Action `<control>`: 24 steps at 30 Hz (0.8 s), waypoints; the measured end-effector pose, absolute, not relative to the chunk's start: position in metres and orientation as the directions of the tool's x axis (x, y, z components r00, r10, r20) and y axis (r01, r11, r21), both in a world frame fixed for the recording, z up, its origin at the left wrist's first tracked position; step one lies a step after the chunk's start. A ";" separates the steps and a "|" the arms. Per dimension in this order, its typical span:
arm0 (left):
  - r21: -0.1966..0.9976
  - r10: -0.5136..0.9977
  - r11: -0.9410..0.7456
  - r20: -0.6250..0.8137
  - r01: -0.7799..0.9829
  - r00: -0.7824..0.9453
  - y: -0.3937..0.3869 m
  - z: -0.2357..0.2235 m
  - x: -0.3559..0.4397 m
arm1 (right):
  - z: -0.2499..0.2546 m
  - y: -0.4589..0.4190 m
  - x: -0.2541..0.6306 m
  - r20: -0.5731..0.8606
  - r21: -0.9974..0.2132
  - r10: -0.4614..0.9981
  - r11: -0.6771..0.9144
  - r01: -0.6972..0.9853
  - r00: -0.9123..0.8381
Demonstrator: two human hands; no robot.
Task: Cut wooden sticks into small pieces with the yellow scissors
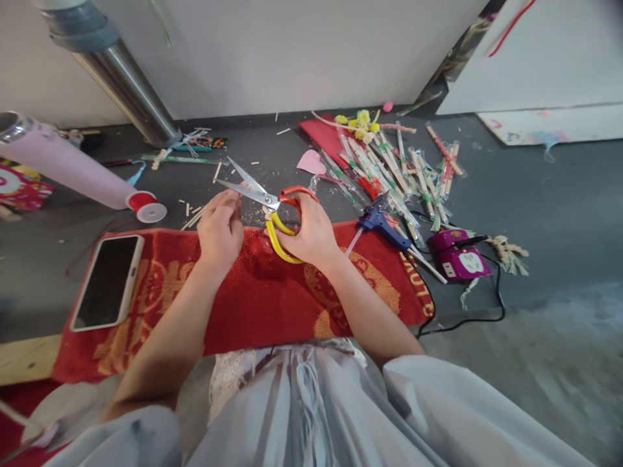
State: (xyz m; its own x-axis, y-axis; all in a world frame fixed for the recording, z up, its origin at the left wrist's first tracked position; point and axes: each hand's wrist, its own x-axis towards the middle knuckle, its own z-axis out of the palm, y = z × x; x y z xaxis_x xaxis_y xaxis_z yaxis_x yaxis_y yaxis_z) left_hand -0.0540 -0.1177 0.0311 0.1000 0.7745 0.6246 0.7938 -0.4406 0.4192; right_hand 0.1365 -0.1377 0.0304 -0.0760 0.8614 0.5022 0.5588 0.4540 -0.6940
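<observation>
My right hand [314, 230] grips a pair of scissors [265, 196] with one orange-red handle and one yellow handle. The blades stand apart and point to the upper left. Beside the blade tips is my left hand [221, 227], its fingers curled together; what they hold, if anything, is too small to make out. Both hands are over the far edge of a red towel [243, 305] with a golden pattern. Short pale stick pieces [195, 217] and crumbs are scattered on the grey table just beyond.
A phone [108, 282] lies on the towel at left, near a pink tumbler [73, 159]. At right are a blue glue gun [384, 227], a heap of wrapped sticks [384, 162], a pink paper heart [311, 163] and a purple box [458, 254] with a black cable. A metal post [131, 91] stands behind.
</observation>
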 end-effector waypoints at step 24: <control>0.663 0.857 -0.390 0.515 0.640 -0.011 -0.136 0.040 -0.034 | 0.035 -0.143 0.136 0.342 -0.831 0.908 0.412 0.373 -0.241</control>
State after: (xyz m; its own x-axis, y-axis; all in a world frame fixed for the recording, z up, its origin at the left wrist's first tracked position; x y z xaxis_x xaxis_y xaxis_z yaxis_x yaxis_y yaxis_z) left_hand -0.0339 -0.1356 0.0403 -0.0110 0.8574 0.5145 0.6396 -0.3895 0.6627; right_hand 0.1356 -0.1430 0.0351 -0.2408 0.9083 0.3421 0.3733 0.4121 -0.8312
